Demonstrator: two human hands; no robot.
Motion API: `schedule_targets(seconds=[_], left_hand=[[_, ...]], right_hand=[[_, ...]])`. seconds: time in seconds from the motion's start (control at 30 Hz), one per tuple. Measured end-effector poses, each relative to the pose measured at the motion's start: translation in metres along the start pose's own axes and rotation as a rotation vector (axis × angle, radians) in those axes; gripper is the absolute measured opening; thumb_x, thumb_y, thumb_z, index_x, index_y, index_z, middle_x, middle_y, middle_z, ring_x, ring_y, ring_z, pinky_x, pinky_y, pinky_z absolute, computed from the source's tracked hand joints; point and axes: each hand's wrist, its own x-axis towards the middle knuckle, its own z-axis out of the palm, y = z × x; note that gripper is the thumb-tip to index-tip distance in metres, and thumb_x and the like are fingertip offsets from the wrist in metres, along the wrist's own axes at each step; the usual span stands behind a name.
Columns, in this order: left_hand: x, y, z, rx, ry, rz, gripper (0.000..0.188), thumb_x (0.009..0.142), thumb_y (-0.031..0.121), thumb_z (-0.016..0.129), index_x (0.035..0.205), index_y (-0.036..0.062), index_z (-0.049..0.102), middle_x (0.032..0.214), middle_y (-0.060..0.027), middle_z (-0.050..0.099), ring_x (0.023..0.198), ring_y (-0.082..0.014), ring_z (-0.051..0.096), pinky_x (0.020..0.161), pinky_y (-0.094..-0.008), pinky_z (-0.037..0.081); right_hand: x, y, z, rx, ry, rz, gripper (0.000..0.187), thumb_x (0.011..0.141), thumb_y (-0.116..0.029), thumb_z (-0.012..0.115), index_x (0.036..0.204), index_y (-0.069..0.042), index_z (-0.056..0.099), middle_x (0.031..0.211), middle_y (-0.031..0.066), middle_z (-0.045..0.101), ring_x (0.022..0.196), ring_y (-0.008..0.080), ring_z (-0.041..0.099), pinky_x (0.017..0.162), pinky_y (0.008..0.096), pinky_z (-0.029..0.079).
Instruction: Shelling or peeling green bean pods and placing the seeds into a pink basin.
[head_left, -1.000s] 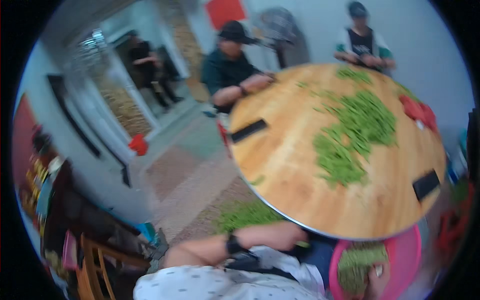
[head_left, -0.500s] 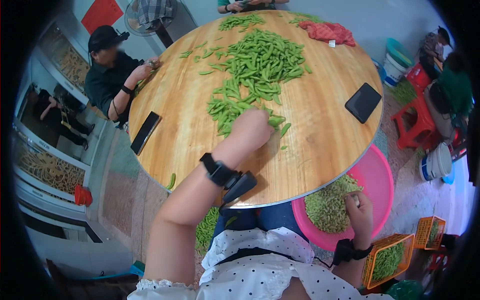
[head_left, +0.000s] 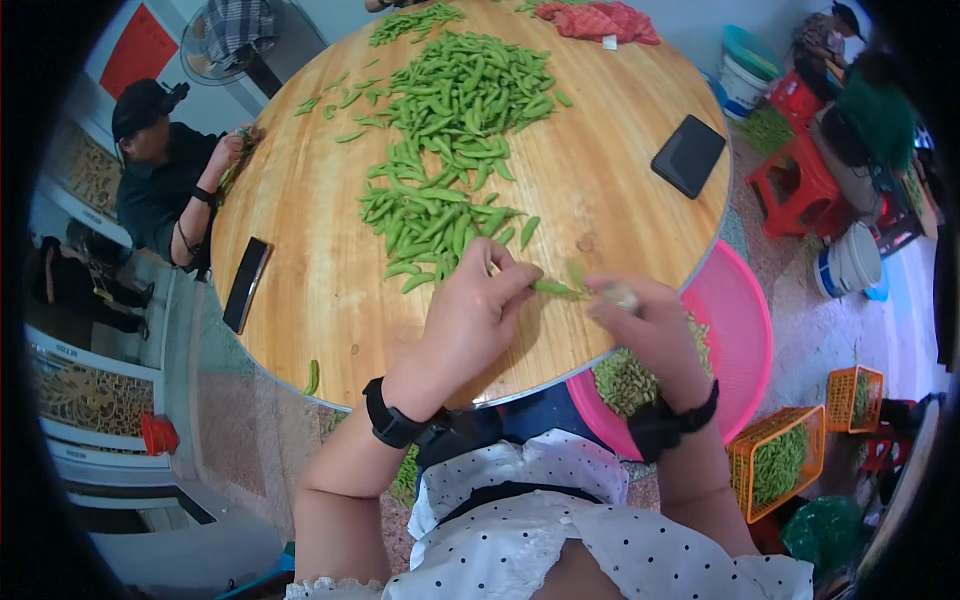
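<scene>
My left hand [head_left: 472, 312] is over the near part of the table, its fingertips pinching a green bean pod [head_left: 550, 288] that points right. Just beyond the pod's tip is my right hand [head_left: 652, 325], its fingers curled and blurred by motion. A pale, roundish thing shows at those fingers, too smeared to name. A long heap of green pods [head_left: 465, 95] runs from the far side of the round wooden table [head_left: 600, 180] to near my left hand. Below my right hand, a pink basin [head_left: 745, 350] holds shelled pale-green beans [head_left: 628, 385], partly covered by my wrist.
Phones lie at the table's left [head_left: 247, 285] and right [head_left: 690, 157]. A red mesh bag [head_left: 600, 22] rests at the far edge. A person [head_left: 160, 170] sits at the left, handling pods. Orange crates [head_left: 778, 465] with greens, a red stool [head_left: 795, 185] and buckets stand at the right.
My right hand has risen from the basin to the table edge, beside my left hand. My left hand has drawn back from the heap with a pod in its fingers. The view has shifted.
</scene>
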Motion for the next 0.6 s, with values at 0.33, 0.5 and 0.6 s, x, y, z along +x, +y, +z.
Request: schedule_targets(seconds=[0.33,0.5,0.6], left_hand=[[-0.031,0.028,0.019,-1.192,0.098,-0.696,0.022,0.081,0.007,0.060,0.100,-0.0031,0.056,0.081,-0.0048,0.058,0.058,-0.0073,0.054,0.048,-0.0185,0.041],[-0.030,0.034,0.030,-1.265,0.041,-0.646,0.024,0.082,0.010,0.060,0.102,-0.0026,0.056,0.074,-0.0029,0.059,0.051,-0.0053,0.050,0.043,-0.0161,0.035],[-0.031,0.041,0.023,-1.109,0.013,-0.614,0.024,0.082,0.009,0.060,0.103,-0.0022,0.057,0.075,-0.0032,0.060,0.052,-0.0058,0.050,0.044,-0.0172,0.036]], right_hand=[[-0.018,0.015,0.031,-0.201,0.190,-0.327,0.010,0.075,-0.008,0.063,0.078,0.000,0.056,0.061,0.0061,0.050,0.050,0.0144,0.044,0.046,0.0281,0.033],[-0.040,0.021,0.034,-0.247,0.191,-0.290,0.011,0.076,-0.007,0.061,0.085,-0.001,0.057,0.065,0.0069,0.052,0.053,0.0152,0.048,0.047,0.0260,0.036],[-0.052,0.007,0.015,0.055,0.230,-0.006,0.009,0.082,-0.009,0.055,0.086,-0.001,0.056,0.064,0.0023,0.049,0.054,0.0096,0.045,0.049,0.0227,0.037]])
